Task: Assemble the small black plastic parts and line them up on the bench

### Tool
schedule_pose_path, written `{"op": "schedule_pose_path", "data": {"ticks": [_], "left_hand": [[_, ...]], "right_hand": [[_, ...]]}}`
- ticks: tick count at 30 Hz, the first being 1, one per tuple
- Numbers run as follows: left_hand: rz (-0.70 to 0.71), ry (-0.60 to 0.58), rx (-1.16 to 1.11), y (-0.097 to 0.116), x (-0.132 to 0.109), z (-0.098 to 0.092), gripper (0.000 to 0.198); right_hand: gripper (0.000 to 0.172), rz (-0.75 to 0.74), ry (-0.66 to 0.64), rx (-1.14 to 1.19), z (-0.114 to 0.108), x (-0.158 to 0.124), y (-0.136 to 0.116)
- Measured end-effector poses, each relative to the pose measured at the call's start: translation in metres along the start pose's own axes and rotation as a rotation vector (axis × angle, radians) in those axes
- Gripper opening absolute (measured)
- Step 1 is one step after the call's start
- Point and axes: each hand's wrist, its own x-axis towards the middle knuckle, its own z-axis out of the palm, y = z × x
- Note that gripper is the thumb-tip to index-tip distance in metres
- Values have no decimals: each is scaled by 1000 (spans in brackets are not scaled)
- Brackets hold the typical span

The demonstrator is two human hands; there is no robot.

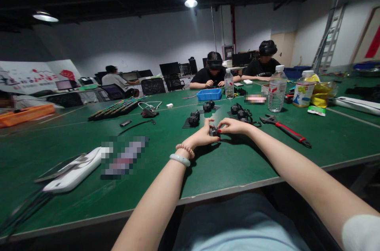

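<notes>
Just above the green table (237,164), my left hand (203,134) is closed around a small black part (214,131), thumb and fingers on either side of it. My right hand (233,126) pinches at the right side of the same part with its fingertips. The part's exact kind is too small to tell. Beyond my hands lie similar black assemblies with thin prongs: one at the left (194,118), one farther back (208,105), and a pair at the right (242,112).
An adjustable wrench (286,130) with red-black handle lies at right, near a water bottle (277,90) and a labelled bottle (303,90). A blue tray (209,94) stands ahead. At left are a white power strip (77,172) and a cable bundle (118,107). Two people sit opposite.
</notes>
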Motion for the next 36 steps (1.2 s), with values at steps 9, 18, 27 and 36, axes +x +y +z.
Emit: {"op": "schedule_pose_path", "data": {"ticks": [9, 18, 27, 36], "left_hand": [[3, -7, 39, 1, -1, -1, 70], [-7, -15, 16, 2, -1, -1, 71], [21, -23, 8, 4, -2, -1, 68], [38, -39, 13, -1, 0, -2, 64]], "right_hand": [[31, -20, 19, 47, 1, 2, 5], [46, -42, -51, 283, 4, 1, 9], [42, -110, -49, 269, 5, 2, 11], [38, -100, -61, 272, 4, 1, 8]]}}
